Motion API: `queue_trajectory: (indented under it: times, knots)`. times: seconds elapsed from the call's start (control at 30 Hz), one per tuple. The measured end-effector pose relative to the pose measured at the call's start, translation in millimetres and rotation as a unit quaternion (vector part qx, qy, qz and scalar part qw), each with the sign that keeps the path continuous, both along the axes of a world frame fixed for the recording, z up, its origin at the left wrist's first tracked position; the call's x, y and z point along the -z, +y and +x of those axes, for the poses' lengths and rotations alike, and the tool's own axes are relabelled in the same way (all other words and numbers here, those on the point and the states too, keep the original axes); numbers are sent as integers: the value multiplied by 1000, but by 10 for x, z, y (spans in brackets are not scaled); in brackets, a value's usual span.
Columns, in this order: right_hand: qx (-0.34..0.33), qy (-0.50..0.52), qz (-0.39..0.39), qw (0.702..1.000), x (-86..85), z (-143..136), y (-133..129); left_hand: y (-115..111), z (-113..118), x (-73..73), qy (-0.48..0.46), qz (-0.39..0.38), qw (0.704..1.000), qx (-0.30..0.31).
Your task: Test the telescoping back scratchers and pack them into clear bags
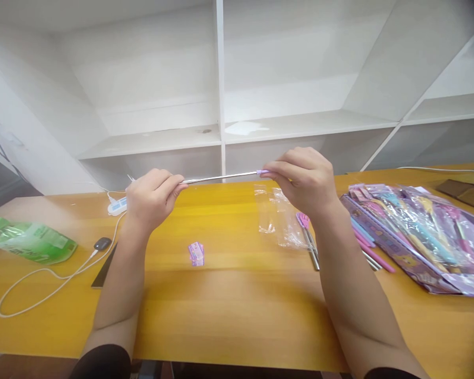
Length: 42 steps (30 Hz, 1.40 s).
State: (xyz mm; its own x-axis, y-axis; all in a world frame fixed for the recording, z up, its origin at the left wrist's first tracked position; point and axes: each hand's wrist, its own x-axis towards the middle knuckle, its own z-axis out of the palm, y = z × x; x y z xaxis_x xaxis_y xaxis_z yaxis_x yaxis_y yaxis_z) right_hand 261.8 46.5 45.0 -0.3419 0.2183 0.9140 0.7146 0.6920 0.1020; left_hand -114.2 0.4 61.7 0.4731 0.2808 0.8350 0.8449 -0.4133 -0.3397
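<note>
A thin silver metal rod with a purple end (225, 177) is stretched almost level above the far part of the table. My left hand (152, 200) pinches its left end between thumb and fingers. At the purple right end, my right hand (306, 179) is closed in a pinch, and its fingers hide whatever lies beyond. Below, on the tabletop, rests a small stack of purple printed cards (196, 253). Clear plastic sleeves (276, 216) lie under my right hand, beside a pink-headed piece with silver rods (308, 237).
At right, a purple box (403, 252) holds several wrapped colourful items; pink and blue tubes (367, 242) lie against it. A green bottle (35, 242) lies on its side at left, near a white cable (43, 302) and power strip (117, 206). White shelving (220, 79) stands behind.
</note>
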Motion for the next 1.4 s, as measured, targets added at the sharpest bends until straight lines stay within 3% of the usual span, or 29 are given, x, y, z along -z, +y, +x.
queue_trajectory:
  times: [0.23, 0.43, 0.57, 0.77, 0.93, 1.07, 1.17, 1.23, 1.4]
  knots:
    - [37, 68, 2, 997, -96, 575, 87, 209, -432, -39, -27, 15, 999, -20]
    - [8, 62, 26, 998, -30, 658, 174, 238, -454, -13, -22, 10, 999, -35]
    - [-20, 79, 87, 993, 6, 731, 298, 241, -491, -10, -23, 14, 999, -32]
    - [33, 95, 86, 991, 43, 911, 374, 308, -575, 22, -40, 12, 999, -31]
    - [82, 161, 48, 982, 123, 1189, 412, 346, -857, -31, -65, 47, 997, -16]
    - [207, 251, 16, 945, 135, 1463, 430, 325, -1075, -83, -63, 69, 996, -1]
    - [287, 290, -5, 913, 91, 1545, 380, 289, -1081, -88, -74, 56, 996, -10]
    - [295, 292, -4, 910, 64, 1542, 342, 260, -1047, -90, -91, 41, 995, -21]
    - [243, 268, -50, 931, 72, 1509, 340, 157, -1009, -140, -98, 49, 994, -30]
